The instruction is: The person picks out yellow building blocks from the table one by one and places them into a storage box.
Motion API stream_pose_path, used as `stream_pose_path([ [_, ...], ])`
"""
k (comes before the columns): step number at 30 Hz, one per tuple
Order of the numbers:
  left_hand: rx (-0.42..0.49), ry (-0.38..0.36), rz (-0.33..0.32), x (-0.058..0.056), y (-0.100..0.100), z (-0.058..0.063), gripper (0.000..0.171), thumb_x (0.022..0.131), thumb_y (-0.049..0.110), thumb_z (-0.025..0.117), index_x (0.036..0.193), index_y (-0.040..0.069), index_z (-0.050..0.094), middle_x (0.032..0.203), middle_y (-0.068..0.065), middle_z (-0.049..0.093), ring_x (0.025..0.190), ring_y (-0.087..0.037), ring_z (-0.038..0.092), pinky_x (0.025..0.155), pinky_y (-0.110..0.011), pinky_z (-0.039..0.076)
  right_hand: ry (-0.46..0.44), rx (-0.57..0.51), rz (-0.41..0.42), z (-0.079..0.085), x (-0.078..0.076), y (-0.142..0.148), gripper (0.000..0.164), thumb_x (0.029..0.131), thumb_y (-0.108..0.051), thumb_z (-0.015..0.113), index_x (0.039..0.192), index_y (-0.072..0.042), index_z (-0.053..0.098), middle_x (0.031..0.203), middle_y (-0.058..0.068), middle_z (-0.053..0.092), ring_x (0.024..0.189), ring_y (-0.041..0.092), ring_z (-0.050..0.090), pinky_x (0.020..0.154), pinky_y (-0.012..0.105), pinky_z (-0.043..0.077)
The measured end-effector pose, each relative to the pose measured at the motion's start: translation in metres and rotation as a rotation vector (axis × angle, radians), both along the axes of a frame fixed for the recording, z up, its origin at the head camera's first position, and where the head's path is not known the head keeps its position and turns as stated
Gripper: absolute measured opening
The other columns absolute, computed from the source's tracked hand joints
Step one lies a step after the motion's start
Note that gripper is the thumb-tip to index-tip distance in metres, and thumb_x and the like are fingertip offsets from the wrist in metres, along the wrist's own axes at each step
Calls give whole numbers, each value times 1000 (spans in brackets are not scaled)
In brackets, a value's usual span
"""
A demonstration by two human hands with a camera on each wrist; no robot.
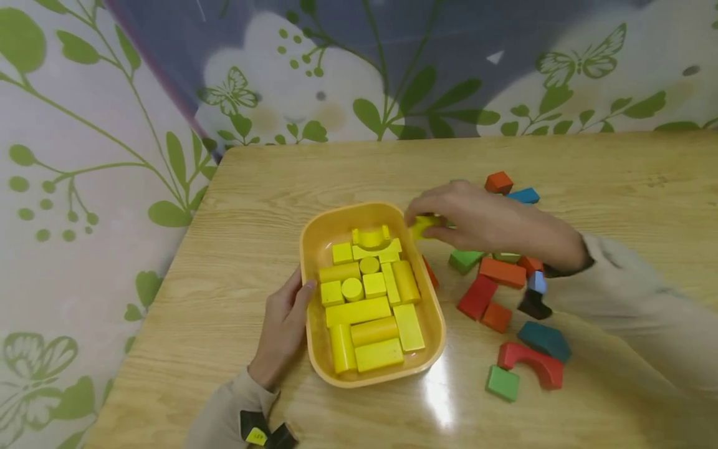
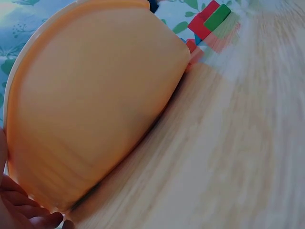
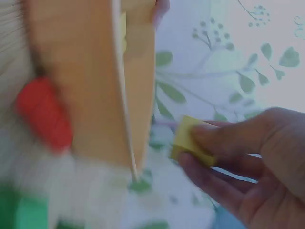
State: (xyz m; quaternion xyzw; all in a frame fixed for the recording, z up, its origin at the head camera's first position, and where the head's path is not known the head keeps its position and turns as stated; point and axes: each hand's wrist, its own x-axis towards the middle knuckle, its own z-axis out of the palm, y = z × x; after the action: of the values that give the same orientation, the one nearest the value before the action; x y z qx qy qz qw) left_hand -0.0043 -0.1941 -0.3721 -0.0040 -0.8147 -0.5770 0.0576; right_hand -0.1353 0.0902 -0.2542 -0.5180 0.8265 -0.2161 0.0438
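Note:
An orange plastic tray [image 1: 436,349] stands on the wooden table with several yellow building blocks [image 1: 359,312] lying flat inside, among them bars, cylinders, cubes and arches. My left hand [image 1: 285,321] grips the tray's left side, its thumb over the rim; in the left wrist view its fingers [image 2: 21,205] bend at the tray's outer wall. Just beyond the right rim, my right hand [image 1: 471,215] pinches a yellow block [image 1: 424,227] between thumb and fingers. In the right wrist view this yellow block [image 3: 190,140] looks small and square-edged, beside the tray wall.
Right of the tray lie loose blocks: a red bar [image 1: 503,273], a red arch [image 1: 533,362], a green cube [image 1: 502,383], a blue block [image 1: 544,340] and others, some partly hidden by the right arm. A patterned wall [image 1: 314,118] borders the table's far edge.

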Motion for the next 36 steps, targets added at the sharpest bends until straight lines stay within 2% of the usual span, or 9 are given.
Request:
stream_pose_path([
  [3, 3, 0, -8, 0, 1, 0, 45, 105, 26, 42, 148, 12, 40, 145, -5, 46, 128, -16, 48, 100, -29, 45, -1, -59, 29, -9, -10, -44, 20, 85, 3, 69, 104, -3, 67, 101, 10, 69, 84, 20, 66, 72, 30, 57],
  [5, 4, 3, -11, -1, 2, 0, 45, 105, 26, 42, 148, 12, 39, 145, -5, 46, 129, -15, 47, 101, -29, 44, 0, -71, 12, -18, -13, -68, 20, 87, 3, 67, 106, -2, 67, 103, 10, 69, 87, 20, 64, 76, 31, 56],
  [11, -21, 9, -12, -2, 3, 1, 45, 105, 26, 42, 147, 13, 40, 142, -6, 49, 125, -16, 51, 100, -31, 46, 9, 70, -30, -46, -16, -110, 25, 94, 4, 56, 116, -2, 64, 108, 12, 63, 97, 22, 60, 86, 32, 53],
  [18, -31, 1, -6, -2, 1, 3, 45, 105, 28, 41, 147, 14, 41, 141, -6, 51, 121, -16, 54, 97, -33, 49, 37, 183, 60, -66, -20, -114, 34, 94, 9, 49, 121, -6, 64, 122, 10, 61, 112, 22, 56, 100, 33, 46],
  [22, -51, 4, 2, -2, 0, 2, 44, 105, 26, 42, 147, 13, 41, 141, -6, 50, 123, -16, 53, 99, -33, 47, 48, 234, 93, -72, -20, -112, 53, 90, 14, 48, 136, -11, 54, 135, 8, 55, 122, 24, 50, 109, 37, 38],
  [25, -50, 3, 6, -1, -1, 1, 45, 104, 25, 42, 147, 12, 41, 142, -6, 49, 124, -16, 51, 100, -33, 46, 40, 255, 99, -73, -18, -111, 61, 89, 14, 48, 141, -17, 50, 139, 6, 53, 127, 24, 47, 111, 40, 35],
  [31, -51, -2, 13, -1, -1, 1, 45, 104, 25, 42, 147, 11, 41, 142, -7, 50, 124, -16, 52, 100, -33, 46, 81, 280, 116, -70, -17, -110, 55, 90, 12, 49, 134, -20, 59, 137, 9, 53, 128, 27, 45, 111, 42, 35],
  [36, -48, 11, 16, 0, -2, 1, 44, 104, 24, 42, 147, 11, 41, 142, -7, 50, 124, -16, 52, 99, -33, 47, 73, 261, 121, -68, -16, -104, 58, 91, 11, 48, 139, -20, 54, 142, 9, 49, 132, 28, 40, 113, 44, 31],
])
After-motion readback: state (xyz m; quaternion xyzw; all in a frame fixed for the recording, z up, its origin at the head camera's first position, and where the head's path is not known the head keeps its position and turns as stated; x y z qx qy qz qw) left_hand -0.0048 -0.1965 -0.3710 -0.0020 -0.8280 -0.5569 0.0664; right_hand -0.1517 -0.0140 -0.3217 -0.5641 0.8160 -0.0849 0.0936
